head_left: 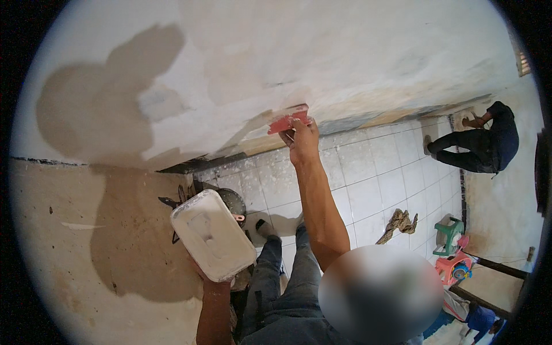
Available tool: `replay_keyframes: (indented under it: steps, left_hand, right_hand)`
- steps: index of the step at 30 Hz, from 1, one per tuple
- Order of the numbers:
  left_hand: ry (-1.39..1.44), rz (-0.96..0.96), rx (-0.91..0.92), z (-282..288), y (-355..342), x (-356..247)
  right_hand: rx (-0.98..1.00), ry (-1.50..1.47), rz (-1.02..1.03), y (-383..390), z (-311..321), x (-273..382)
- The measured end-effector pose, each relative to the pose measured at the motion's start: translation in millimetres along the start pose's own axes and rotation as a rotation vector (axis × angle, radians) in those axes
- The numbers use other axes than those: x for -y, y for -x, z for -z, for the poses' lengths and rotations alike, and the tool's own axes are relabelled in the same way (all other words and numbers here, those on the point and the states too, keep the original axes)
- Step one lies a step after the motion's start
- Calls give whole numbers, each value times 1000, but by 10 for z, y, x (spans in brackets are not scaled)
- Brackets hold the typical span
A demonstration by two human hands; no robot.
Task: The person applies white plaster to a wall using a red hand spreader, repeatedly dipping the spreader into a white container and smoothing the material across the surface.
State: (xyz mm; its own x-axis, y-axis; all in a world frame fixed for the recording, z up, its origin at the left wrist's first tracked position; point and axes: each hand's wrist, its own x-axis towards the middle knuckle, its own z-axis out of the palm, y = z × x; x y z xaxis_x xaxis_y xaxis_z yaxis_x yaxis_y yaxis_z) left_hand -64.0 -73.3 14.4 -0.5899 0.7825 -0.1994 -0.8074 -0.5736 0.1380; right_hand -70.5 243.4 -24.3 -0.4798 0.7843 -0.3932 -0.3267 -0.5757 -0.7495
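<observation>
My right hand (302,142) pinches a red putty spreader (289,118), thumb on its near face. The spreader's long edge is at the pale wall (241,75), low down above the floor, and white smears mark its surface. At the lower left my left hand (214,278) supports a white rectangular tub (245,260) from below. Its fingers are mostly hidden under the tub. White putty (214,233) coats the inside of the tub, with a hollow in the middle. Around the spreader the wall has damp-looking, uneven patches.
A dark round basin (231,200) stands behind the tub. Crumpled cloth (401,223) lies on the white floor tiles (362,158). Green (447,237) and pink plastic seats (451,265) stand at right. One person (500,141) bends at the far-right wall; another (480,319) is lower right.
</observation>
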Motion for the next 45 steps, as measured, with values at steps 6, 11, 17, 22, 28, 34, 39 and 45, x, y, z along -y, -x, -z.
replay_keyframes:
  steps: [6,11,17,22,28,34,39,45]
  left_hand:
    - [-74,12,43,-255,-55,105]
    - [-68,-105,8,124,86,15]
    - [-393,-123,13,390,101,-123]
    - [-455,-160,-123,161,58,-51]
    - [-447,-161,-110,138,3,-12]
    - [-321,-84,-88,192,14,-2]
    - [41,-37,-141,258,108,92]
    - [-34,-123,-356,431,268,152]
  right_hand:
    - [139,-52,77,496,-120,384]
    - [-25,-69,50,295,611,211]
    - [-240,284,456,-389,1031,75]
    - [-220,1219,941,-438,-129,-587]
    - [64,991,552,407,-17,-1187]
    - [-94,333,460,-208,1119,-541]
    - [-414,836,767,-880,1218,-25]
    - [-128,1145,775,-325,-111,-1082]
